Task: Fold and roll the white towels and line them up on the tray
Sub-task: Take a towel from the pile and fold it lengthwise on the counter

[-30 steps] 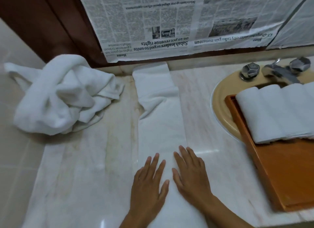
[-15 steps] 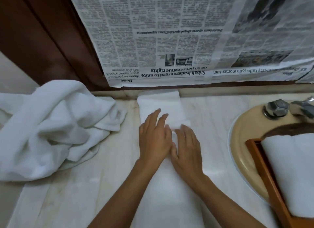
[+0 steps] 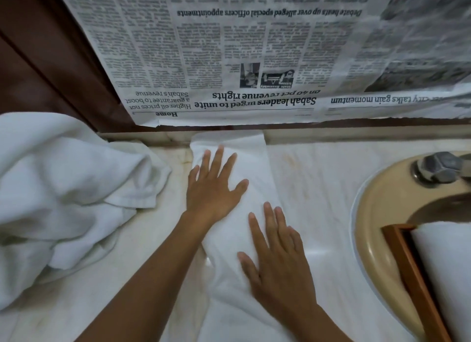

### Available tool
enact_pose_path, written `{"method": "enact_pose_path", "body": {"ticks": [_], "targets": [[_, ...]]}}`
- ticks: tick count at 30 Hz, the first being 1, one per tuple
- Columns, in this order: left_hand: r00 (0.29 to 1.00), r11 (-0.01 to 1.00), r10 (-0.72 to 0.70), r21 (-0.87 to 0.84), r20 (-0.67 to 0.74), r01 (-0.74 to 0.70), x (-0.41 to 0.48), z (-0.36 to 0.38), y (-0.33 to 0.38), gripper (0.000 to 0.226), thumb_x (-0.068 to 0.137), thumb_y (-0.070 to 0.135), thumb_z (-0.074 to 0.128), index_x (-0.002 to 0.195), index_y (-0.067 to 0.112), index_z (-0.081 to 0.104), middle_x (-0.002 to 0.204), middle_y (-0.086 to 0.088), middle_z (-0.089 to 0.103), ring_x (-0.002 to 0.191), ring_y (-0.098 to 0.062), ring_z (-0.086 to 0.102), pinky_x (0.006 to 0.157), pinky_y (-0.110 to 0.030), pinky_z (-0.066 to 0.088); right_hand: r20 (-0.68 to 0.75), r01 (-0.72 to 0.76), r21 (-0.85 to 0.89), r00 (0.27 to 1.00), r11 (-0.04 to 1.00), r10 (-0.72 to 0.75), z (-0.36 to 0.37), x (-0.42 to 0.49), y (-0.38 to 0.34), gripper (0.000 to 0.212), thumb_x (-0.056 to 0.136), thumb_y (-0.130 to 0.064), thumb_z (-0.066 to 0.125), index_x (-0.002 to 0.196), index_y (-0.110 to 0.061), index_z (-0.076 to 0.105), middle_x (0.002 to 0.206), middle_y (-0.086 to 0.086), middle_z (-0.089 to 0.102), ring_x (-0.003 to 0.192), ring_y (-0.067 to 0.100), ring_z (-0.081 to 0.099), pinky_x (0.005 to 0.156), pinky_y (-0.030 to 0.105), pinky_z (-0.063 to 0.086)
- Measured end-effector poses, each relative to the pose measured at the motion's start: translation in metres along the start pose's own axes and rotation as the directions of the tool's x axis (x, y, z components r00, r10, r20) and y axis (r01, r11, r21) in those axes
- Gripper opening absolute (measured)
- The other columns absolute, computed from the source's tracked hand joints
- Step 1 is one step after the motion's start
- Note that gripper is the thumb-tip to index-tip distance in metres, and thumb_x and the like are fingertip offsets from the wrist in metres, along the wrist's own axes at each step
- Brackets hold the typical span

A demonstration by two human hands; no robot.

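**Both palms flat on the long towel strip**

I see the folded towel (image 3: pixel 229 234) lying as a narrow strip on the bench (image 3: pixel 318 189). Its long axis runs from the near edge to the far side, and its far end reaches just under the newspaper (image 3: pixel 229 61). Both hands lie on it with the fingers (image 3: pixel 218 160) straight and spread, gripping nothing. The left hand (image 3: pixel 211 191) presses the far part. The right hand (image 3: pixel 280 267) presses the near part, a little to the right.

I judge that this step is smoothing the fold before the roll. The roll must travel along the long axis, so the ends matter: the left hand is nearer to the far end, and the near end is out of view. The tray (image 3: pixel 413 273), with a rolled towel (image 3: pixel 448 265) on it, stands to the right at the sink (image 3: pixel 369 227), on the right hand's side. A pile of loose towels (image 3: pixel 63 189) waits at the left.
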State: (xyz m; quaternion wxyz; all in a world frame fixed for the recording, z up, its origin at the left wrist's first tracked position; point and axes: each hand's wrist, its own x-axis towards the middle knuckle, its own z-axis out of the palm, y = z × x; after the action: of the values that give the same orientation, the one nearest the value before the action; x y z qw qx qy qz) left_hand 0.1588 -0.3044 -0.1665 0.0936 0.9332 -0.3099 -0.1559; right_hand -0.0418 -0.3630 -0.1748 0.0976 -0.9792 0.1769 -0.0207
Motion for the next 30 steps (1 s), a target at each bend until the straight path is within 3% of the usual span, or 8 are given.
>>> {"method": "enact_pose_path", "body": {"ticks": [5, 9, 11, 13, 15, 18, 26, 30], "targets": [[0.994, 0.995, 0.059, 0.082, -0.087, -0.052, -0.003, 0.007, 0.000, 0.065, 0.098, 0.064, 0.015, 0.156, 0.039, 0.001, 0.163, 0.011, -0.018, 0.150, -0.014, -0.019, 0.121, -0.039, -0.004, 0.043, 0.026, -0.015, 0.999, 1.000, -0.025, -0.002, -0.013, 0.006, 0.064, 0.099, -0.057, 0.025, 0.155, -0.027, 0.023, 0.164, 0.001, 0.011, 0.151, 0.023, 0.009, 0.116, 0.042, 0.022], [0.998, 0.999, 0.015, 0.031, -0.067, -0.013, -0.029, 0.003, 0.016, 0.061, 0.101, 0.057, 0.009, 0.157, 0.035, 0.000, 0.163, 0.003, -0.020, 0.149, -0.017, -0.022, 0.120, -0.039, -0.008, -0.071, -0.054, 0.096, 0.996, 0.994, 0.061, -0.013, 0.002, 0.002, 0.048, 0.093, -0.037, 0.038, 0.134, -0.018, 0.055, 0.146, 0.008, 0.048, 0.132, 0.031, 0.048, 0.100, 0.045, 0.043], [0.995, 1.000, 0.021, -0.003, -0.102, -0.021, -0.052, 0.007, 0.025, 0.067, 0.094, 0.056, -0.003, 0.157, 0.034, 0.003, 0.164, 0.004, -0.018, 0.149, -0.016, -0.021, 0.120, -0.038, -0.007, -0.168, -0.120, 0.189, 0.974, 0.975, 0.153, -0.022, 0.025, 0.000, 0.046, 0.092, -0.032, 0.036, 0.125, -0.013, 0.060, 0.136, 0.010, 0.056, 0.121, 0.029, 0.056, 0.094, 0.045, 0.046], [0.992, 0.999, 0.000, -0.032, -0.123, -0.004, -0.067, 0.016, 0.024, 0.074, 0.088, 0.054, -0.009, 0.157, 0.032, 0.006, 0.164, 0.003, -0.015, 0.149, -0.016, -0.019, 0.121, -0.039, -0.003, -0.136, -0.091, 0.243, 0.983, 0.966, 0.126, -0.030, 0.053, -0.002, 0.054, 0.095, -0.036, 0.025, 0.136, -0.015, 0.052, 0.150, 0.006, 0.044, 0.136, 0.025, 0.042, 0.107, 0.042, 0.038], [0.988, 0.999, -0.027, -0.027, -0.155, 0.023, -0.074, 0.027, 0.013, 0.067, 0.094, 0.054, -0.001, 0.157, 0.032, 0.012, 0.164, 0.002, -0.008, 0.149, -0.017, -0.011, 0.122, -0.043, 0.009, 0.006, -0.017, 0.247, 1.000, 0.969, 0.016, -0.027, 0.075, -0.002, 0.065, 0.095, -0.045, 0.009, 0.152, -0.023, 0.031, 0.163, -0.003, 0.015, 0.150, 0.017, 0.012, 0.118, 0.036, 0.015], [0.980, 1.000, -0.021, 0.005, -0.197, 0.022, -0.080, 0.034, -0.006, 0.060, 0.100, 0.057, 0.012, 0.156, 0.036, 0.013, 0.165, 0.008, -0.003, 0.151, -0.014, -0.004, 0.118, -0.040, 0.011, 0.085, 0.016, 0.084, 0.996, 0.996, -0.023, -0.013, 0.094, 0.006, 0.065, 0.098, -0.055, 0.008, 0.156, -0.027, 0.007, 0.163, -0.008, -0.008, 0.150, 0.015, -0.011, 0.121, 0.039, 0.005], [0.980, 0.997, -0.077, -0.038, -0.186, 0.071, -0.072, 0.030, -0.023, 0.070, 0.091, 0.069, 0.003, 0.154, 0.041, -0.007, 0.160, 0.016, -0.025, 0.147, -0.010, -0.021, 0.117, -0.033, -0.007, 0.117, -0.106, 0.008, 0.988, 0.994, 0.105, -0.004, 0.106, 0.009, 0.074, 0.093, -0.064, 0.005, 0.156, -0.027, -0.008, 0.161, -0.005, -0.021, 0.148, 0.015, -0.020, 0.121, 0.044, 0.002], [0.966, 0.962, -0.257, -0.104, -0.040, 0.251, -0.074, 0.015, -0.021, 0.081, 0.082, 0.072, -0.008, 0.152, 0.033, -0.019, 0.158, 0.006, -0.032, 0.146, -0.013, -0.026, 0.120, -0.037, -0.007, 0.161, -0.284, -0.029, 0.945, 0.958, 0.285, -0.014, 0.092, -0.004, 0.079, 0.092, -0.066, -0.001, 0.155, -0.021, -0.011, 0.161, 0.004, -0.023, 0.149, 0.024, -0.020, 0.120, 0.047, -0.003]]}}
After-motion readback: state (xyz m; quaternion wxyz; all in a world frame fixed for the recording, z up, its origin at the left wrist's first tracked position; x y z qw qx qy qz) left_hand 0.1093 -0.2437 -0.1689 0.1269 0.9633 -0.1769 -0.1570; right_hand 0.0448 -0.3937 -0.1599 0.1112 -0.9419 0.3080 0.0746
